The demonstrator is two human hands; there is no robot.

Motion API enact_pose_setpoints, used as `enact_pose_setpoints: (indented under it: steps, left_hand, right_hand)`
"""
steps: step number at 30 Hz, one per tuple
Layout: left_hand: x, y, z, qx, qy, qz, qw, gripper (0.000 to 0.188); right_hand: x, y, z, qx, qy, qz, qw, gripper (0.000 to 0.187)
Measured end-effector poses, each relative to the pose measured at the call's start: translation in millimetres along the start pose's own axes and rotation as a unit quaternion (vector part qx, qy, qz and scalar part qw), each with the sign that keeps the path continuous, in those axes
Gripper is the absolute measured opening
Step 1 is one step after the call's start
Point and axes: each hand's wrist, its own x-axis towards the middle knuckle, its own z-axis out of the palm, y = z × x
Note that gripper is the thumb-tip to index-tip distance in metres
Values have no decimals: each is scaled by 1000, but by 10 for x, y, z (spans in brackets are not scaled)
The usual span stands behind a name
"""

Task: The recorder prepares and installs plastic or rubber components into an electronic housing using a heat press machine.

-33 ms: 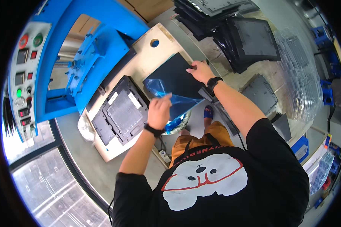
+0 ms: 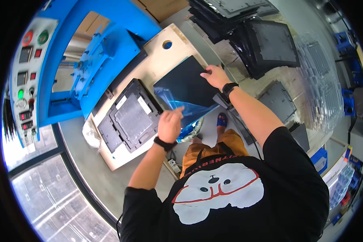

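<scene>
A dark flat panel (image 2: 187, 78) lies on the wooden board, with a clear bluish film (image 2: 177, 105) partly lifted off its near side. My left hand (image 2: 170, 124) is closed at the loose edge of the film, the fingertips pinching it. The film hangs creased from there across the panel's near corner. At the panel's right edge, my right hand (image 2: 215, 76) grips the border, its thumb on top and the other fingers hidden beneath. A dark plastic frame-like tray (image 2: 133, 117) with pale labels rests on the board, left of the film.
A blue press machine (image 2: 109, 52) with a control panel (image 2: 28, 88) stands at the left of the wooden board (image 2: 157, 52). Stacked black plastic trays (image 2: 270, 44) and clear trays (image 2: 318, 80) sit on the right-hand table. A crumpled plastic bag (image 2: 91, 135) hangs by the board's left edge.
The scene has shifted very slightly in the picture. My left hand sits a little lower with the film, and my right hand keeps its grip on the panel.
</scene>
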Motion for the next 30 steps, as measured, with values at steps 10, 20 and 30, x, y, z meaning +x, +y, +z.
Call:
enact_pose_setpoints:
  steps: [10,20,30]
  left_hand:
    - [-2031,940,-148,-271,-77,-353,892,9]
    - [-2877,-788,1266,-205,-2,-490,847,20]
    - [-2727,-1743,2501,-97,-92,-479,868,34]
  right_hand:
    - [104,9,15,-15,-15,-65,998,42]
    - [-30,-203,-277,-26,-57,2,998,46]
    - [-5,-331,-233,-16,-33,118,992,45]
